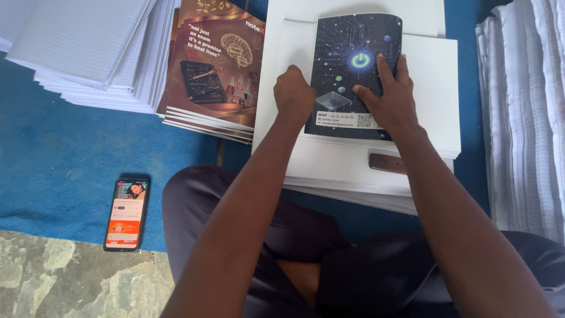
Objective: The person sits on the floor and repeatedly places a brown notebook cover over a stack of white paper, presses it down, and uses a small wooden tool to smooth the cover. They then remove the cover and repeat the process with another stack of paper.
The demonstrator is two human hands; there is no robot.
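Left hand (293,94) balled into a fist, pressing the dark notebook cover's (353,47) left edge; right hand (390,97) flat, fingers spread, pinning its lower right. The cover lies atop a white paper stack (432,88), brown-covered notebooks (215,65) just left, phone (126,214) on the blue mat (70,159).

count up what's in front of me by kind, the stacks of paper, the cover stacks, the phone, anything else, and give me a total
Stacks of white ruled sheets: 2, the second at the right edge
Stack of plain white sheets: 1
Stack of brown covers: 1
Dark printed cover under both hands, left hand, right hand: 1
Phone: 1
Brown wooden piece: 1
Total: 7
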